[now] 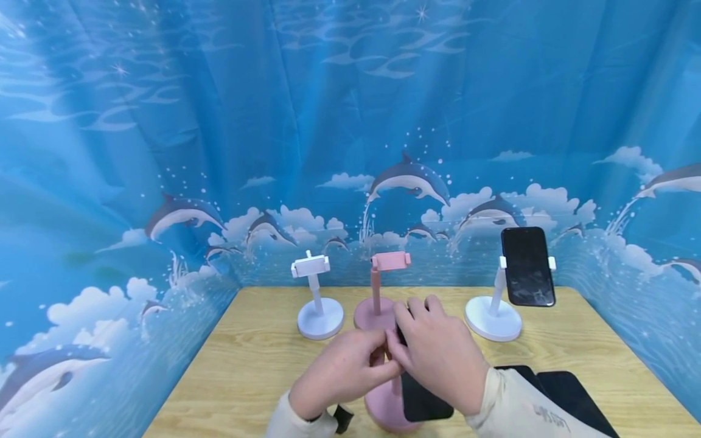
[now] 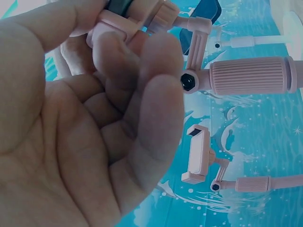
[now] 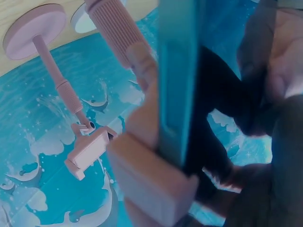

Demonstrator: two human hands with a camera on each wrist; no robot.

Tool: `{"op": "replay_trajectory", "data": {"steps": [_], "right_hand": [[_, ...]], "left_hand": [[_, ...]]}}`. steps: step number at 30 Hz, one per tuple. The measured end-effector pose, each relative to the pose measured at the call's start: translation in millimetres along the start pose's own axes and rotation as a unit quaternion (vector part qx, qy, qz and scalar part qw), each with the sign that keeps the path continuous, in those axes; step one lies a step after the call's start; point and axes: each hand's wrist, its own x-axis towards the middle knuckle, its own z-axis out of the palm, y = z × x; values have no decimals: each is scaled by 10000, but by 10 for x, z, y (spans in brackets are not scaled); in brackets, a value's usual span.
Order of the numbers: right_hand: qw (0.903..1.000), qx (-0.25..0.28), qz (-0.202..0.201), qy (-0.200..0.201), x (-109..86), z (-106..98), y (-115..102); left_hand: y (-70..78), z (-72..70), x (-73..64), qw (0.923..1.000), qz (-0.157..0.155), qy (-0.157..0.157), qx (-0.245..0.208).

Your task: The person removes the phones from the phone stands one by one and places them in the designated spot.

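Note:
In the head view my left hand [image 1: 350, 365] and right hand [image 1: 438, 353] meet over the nearer pink phone stand [image 1: 383, 407]. Its ribbed post [image 2: 251, 75] and the pink clamp [image 2: 116, 26] show in the left wrist view, where my left thumb and forefinger pinch the clamp. My right hand grips a dark smartphone [image 1: 424, 401], tilted, with its lower end sticking out below the palm. The right wrist view has the phone's bluish edge [image 3: 177, 94] set against the clamp's jaw. My right fingers are partly hidden in shadow behind the phone.
A second pink stand [image 1: 378, 310] with a bare clamp stands behind, beside a white stand [image 1: 320, 322] on its left. At the right, another white stand [image 1: 493, 319] bears a phone [image 1: 527, 267]. Two dark phones lie near my right sleeve [image 1: 526, 401]. A dolphin-print curtain [image 1: 339, 121] encloses the table.

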Motion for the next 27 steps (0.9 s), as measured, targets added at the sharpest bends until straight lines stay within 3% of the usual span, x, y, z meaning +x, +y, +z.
{"op": "replay_trajectory", "data": {"steps": [8,21,27], "right_hand": [[9981,440,-380,-197,39,28,73],[9976,647,164,-195,43,-5,32],[9972,710,194,-152,59,1,46]], "left_hand": [[-26,4,-3,9995,158,-33,-254],[-113,37,80,9952,517,-130,-823],[-169,11,76,9901,660,-236,-1215]]}}
